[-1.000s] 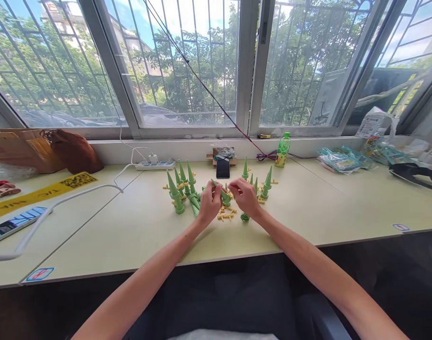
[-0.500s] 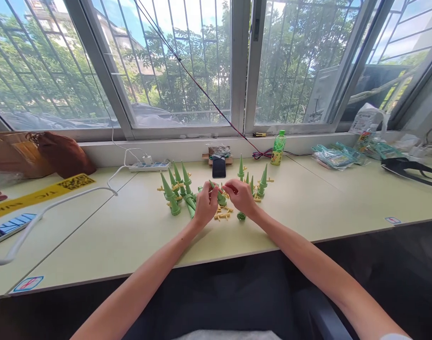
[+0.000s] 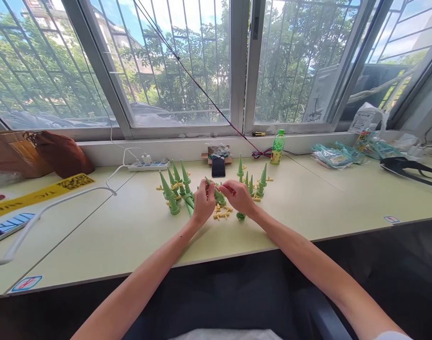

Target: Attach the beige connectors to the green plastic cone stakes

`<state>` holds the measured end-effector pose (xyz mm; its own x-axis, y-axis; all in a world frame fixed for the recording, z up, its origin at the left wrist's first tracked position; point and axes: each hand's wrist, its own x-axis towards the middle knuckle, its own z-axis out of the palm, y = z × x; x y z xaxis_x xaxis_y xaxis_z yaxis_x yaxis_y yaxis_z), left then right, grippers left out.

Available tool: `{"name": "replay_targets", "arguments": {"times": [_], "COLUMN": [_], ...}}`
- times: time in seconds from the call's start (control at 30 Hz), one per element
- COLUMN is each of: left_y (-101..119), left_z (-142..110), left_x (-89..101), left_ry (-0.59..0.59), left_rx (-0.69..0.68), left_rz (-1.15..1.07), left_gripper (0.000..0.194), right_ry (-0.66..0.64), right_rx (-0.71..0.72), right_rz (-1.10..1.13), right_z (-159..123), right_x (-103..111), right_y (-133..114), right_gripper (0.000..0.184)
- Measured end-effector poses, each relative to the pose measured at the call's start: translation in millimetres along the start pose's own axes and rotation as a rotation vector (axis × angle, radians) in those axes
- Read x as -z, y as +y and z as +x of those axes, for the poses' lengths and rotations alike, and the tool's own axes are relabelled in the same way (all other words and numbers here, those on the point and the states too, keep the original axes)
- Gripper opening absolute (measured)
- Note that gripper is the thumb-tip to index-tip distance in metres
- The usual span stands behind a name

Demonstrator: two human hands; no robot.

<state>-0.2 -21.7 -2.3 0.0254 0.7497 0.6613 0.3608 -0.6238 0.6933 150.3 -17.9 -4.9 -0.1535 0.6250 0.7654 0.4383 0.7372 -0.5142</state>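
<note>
My left hand is closed around a slim green plastic cone, whose tip pokes out above the fingers. Right beside it, my right hand pinches something small against the cone's side; the fingers hide most of it. Below the hands lie several yellow plastic peg pieces. Another green part shows between the hands, and a small round green piece lies under my right wrist. Green cone towers with yellow pegs stand to the left and to the right.
Behind the hands a black phone leans by a small cardboard box. A green drink bottle stands at the back right. Further off are a power strip, a white cable, plastic packets and a brown pouch.
My right fingertips have moved left and now meet the cone in my left hand. The cone's tip has shifted slightly up and to the left. The towers stay in place.
</note>
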Motion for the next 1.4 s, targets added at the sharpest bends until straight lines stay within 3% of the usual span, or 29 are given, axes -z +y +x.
{"name": "replay_targets", "arguments": {"times": [0.7,1.2,1.4], "left_y": [-2.6,-0.5,3.7], "left_z": [-5.7,-8.5,-8.1], "left_x": [-2.5,-2.9,-2.7], "left_ry": [-0.111,-0.143,-0.099], "left_rx": [-0.057,-0.102,-0.137], "left_rz": [-0.013,-0.035,-0.042], "left_gripper": [0.022,0.024,0.024], "right_ry": [0.003,-0.01,0.006], "right_rx": [-0.111,-0.17,-0.168], "right_rz": [-0.025,-0.027,-0.023], "right_z": [-2.6,-1.4,-1.8], "right_x": [0.6,2.4,2.8], "right_y": [3.0,1.7,-1.4], "right_gripper": [0.033,0.031,0.038]}}
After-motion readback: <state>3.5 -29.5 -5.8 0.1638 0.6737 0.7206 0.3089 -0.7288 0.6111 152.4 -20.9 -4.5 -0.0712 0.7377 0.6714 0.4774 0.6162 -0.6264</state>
